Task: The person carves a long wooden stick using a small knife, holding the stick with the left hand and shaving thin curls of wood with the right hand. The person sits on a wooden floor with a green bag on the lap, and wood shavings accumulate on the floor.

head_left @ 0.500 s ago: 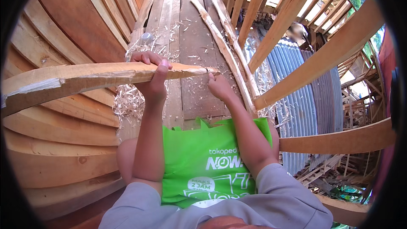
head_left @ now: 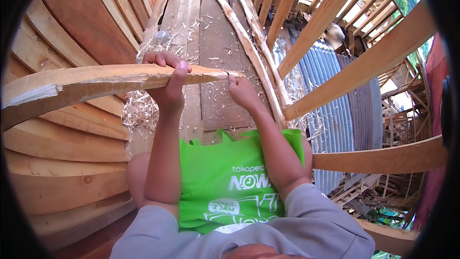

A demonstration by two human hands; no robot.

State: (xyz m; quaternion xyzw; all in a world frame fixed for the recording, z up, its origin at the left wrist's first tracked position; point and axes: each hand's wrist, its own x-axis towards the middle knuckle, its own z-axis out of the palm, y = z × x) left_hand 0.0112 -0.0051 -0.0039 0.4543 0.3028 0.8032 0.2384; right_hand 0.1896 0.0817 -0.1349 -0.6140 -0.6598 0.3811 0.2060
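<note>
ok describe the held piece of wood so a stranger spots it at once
Start at the bright green tote bag at the lower centre. Above it in view, a tapered wooden beam stretches from the left rim toward the right hand. Unlike the boards at left, it is gripped in the left hand.

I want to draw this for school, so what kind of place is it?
Probably a woodworking spot in a half-open wooden structure: wooden boards line the left, curly shavings lie on the plank floor, and there are bare beams on the right.
</note>
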